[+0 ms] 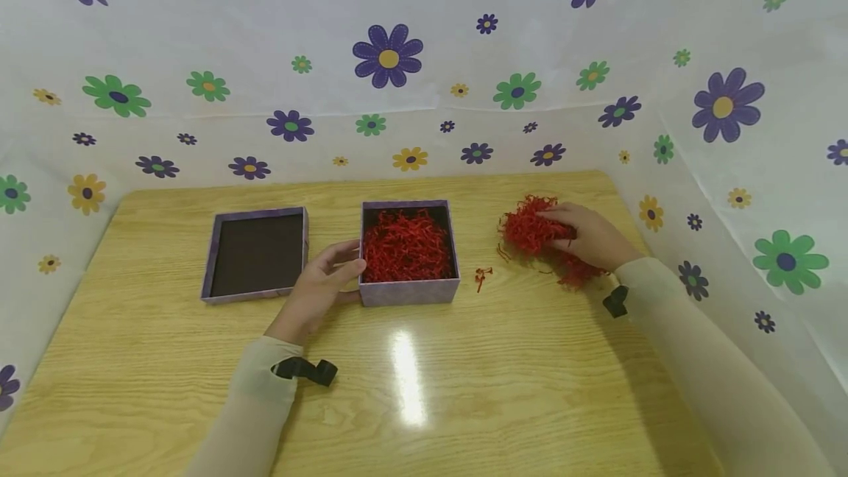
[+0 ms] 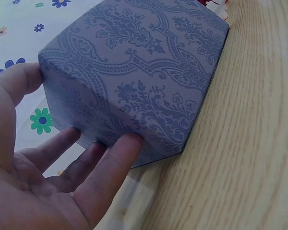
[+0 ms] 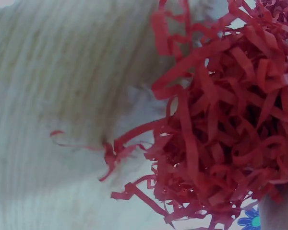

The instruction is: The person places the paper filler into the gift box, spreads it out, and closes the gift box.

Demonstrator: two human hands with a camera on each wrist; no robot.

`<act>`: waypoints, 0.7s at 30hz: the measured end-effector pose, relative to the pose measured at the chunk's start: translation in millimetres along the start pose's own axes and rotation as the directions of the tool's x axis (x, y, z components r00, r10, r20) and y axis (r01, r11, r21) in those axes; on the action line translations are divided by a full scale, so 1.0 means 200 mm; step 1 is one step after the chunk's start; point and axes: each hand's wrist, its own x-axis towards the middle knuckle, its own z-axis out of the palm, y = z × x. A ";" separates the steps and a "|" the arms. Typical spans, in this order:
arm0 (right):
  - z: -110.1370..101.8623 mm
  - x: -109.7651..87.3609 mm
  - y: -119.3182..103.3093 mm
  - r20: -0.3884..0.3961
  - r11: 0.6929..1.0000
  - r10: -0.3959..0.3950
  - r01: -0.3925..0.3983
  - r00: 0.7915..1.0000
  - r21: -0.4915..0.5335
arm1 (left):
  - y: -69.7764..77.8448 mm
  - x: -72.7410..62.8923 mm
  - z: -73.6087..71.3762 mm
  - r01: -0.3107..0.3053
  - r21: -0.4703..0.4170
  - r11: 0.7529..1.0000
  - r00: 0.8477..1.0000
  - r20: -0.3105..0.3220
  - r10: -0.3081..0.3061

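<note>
My left hand [image 1: 321,282] rests its fingertips against the left side of a purple patterned box [image 1: 409,293]. The left wrist view shows those fingers [image 2: 108,177] spread and fairly straight on the damask-printed walls. Inside the box lies a bed of red shredded paper [image 1: 407,245]. Over to the right, my right hand [image 1: 589,234] grips a clump of red shredded paper [image 1: 528,227], with loose strands hanging under the palm. That tangle [image 3: 225,115] fills the right half of the right wrist view and hides most of the fingers.
A matching lid [image 1: 255,252], dark inside, lies upturned left of the box. A few stray red shreds [image 1: 482,277] lie on the wooden table [image 1: 490,381] between box and clump. Flower-printed white cloth [image 1: 437,87] borders the back and sides.
</note>
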 end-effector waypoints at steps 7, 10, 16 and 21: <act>-0.06 -0.01 -0.06 0.012 0.999 0.010 -0.009 1.000 -0.033 | -0.01 0.00 0.00 0.008 0.006 1.000 1.000 -0.001 -0.008; -0.09 -0.02 -0.09 0.010 0.999 0.002 -0.001 1.000 -0.043 | -0.02 0.00 0.00 0.007 0.008 1.000 1.000 -0.001 -0.007; -0.12 -0.02 -0.13 -0.028 0.998 -0.039 0.038 0.999 -0.045 | -0.01 0.00 0.00 0.000 0.002 1.000 1.000 0.002 0.000; -0.14 -0.02 -0.19 -0.034 0.996 -0.076 0.074 0.997 -0.049 | 0.00 0.00 0.00 0.001 0.004 1.000 1.000 0.001 -0.001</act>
